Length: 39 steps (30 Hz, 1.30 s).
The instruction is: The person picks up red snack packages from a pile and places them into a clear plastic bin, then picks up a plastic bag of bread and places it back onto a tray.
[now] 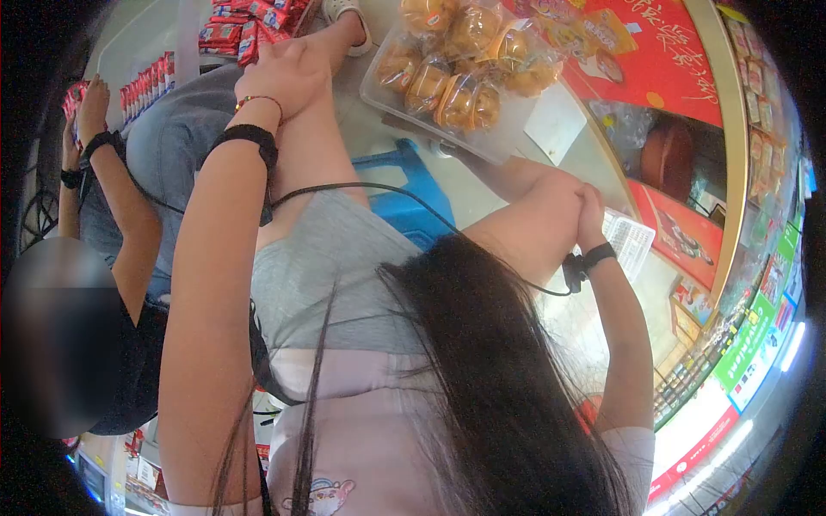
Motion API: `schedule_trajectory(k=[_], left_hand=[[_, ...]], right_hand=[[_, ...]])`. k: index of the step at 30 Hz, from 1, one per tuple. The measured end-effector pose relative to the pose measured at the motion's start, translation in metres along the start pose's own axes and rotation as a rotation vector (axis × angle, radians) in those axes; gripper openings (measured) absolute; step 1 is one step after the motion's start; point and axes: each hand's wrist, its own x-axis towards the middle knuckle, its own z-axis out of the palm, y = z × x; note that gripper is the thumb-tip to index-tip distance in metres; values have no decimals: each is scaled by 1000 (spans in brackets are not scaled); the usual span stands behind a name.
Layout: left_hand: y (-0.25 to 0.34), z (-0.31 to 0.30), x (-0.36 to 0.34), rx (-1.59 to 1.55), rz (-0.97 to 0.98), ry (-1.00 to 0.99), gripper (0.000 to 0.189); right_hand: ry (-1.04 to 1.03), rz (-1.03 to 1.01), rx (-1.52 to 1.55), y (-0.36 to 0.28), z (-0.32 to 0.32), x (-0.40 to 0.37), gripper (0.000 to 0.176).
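My left hand [282, 82] lies on my left knee, with a black band and a beaded bracelet at the wrist. Its fingers rest over the knee and hold nothing. Over on the other side, my right hand [592, 217] rests on my right knee, fingers loosely draped and empty. A black band with a small device is on that wrist. Just beyond my left hand is a pile of red packets [249, 24]. Between and beyond my knees stands a translucent plastic tub [387, 101] holding several buns in clear wrappers [473, 64].
At left, another person's hand [93, 112] holds a red packet [73, 101], near a row of upright red packets [148, 86]. A blue stool [413, 193] stands between my legs. A black cable [379, 185] crosses my lap. Stocked shelves [761, 138] line the right.
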Motion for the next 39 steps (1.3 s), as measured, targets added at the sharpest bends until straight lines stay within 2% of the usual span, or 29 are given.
schedule_trajectory(k=[2,5,7,9,11,13,15,18,20,21,23,25,26,27,29,30,31,32,33,35,36,39], left_hand=[[-2,2,1,-34,16,-1,65],[-2,3,2,-71,15,-19,64],[-3,1,3,-106,5,-5,65],[-1,-7,-2,-117,3,-12,66],[1,-11,-3,-93,-11,-31,66],[-1,-14,-4,-92,-12,-49,66],[-2,-21,-7,-99,-7,-71,67],[-1,-18,-6,-106,-9,-58,66],[4,-15,-3,-85,-7,-2,64],[8,-20,-6,-65,46,-45,63],[11,-36,-8,-17,123,-100,61],[10,-20,6,-72,89,-109,59],[6,-31,1,-149,47,-115,57],[5,-32,-5,-239,4,-121,55],[-7,-3,2,-386,9,-32,66],[-15,-19,-17,-384,111,-81,74],[-21,-33,-40,-379,225,-136,83],[-30,-17,-45,-501,279,-156,87],[-38,0,-46,-618,342,-175,92],[-58,5,-75,-947,330,-413,86],[-68,2,-98,-1112,312,-446,82],[-99,-13,-172,-1568,287,-596,69]], right_hand=[[-20,-38,-24,0,2,-1,36],[-75,-190,-163,40,-14,29,29],[-155,-148,-33,60,-21,47,26],[-171,-198,-169,52,-23,44,27],[-72,-115,-56,45,-15,35,28],[-103,-138,-51,48,-18,36,33],[-95,-197,-274,50,-22,42,38],[-135,-529,-700,5,-12,9,41],[-155,-641,-755,12,-13,21,40],[-171,-705,-783,20,-17,34,40],[-311,-273,-287,34,-13,59,37],[-358,-200,-428,23,-10,66,35],[-401,-396,-686,34,-15,85,35],[-388,-355,-745,36,-11,91,34],[-338,-874,-1233,62,-15,117,36],[-429,-484,-912,40,-13,100,37],[-333,-474,-708,48,-13,102,34],[-244,-484,-499,59,-13,106,33],[-353,-403,-414,38,-14,91,31],[-355,-353,-45,15,6,57,27],[-259,-385,-219,21,1,69,24],[-306,-399,-331,23,-4,85,24]])
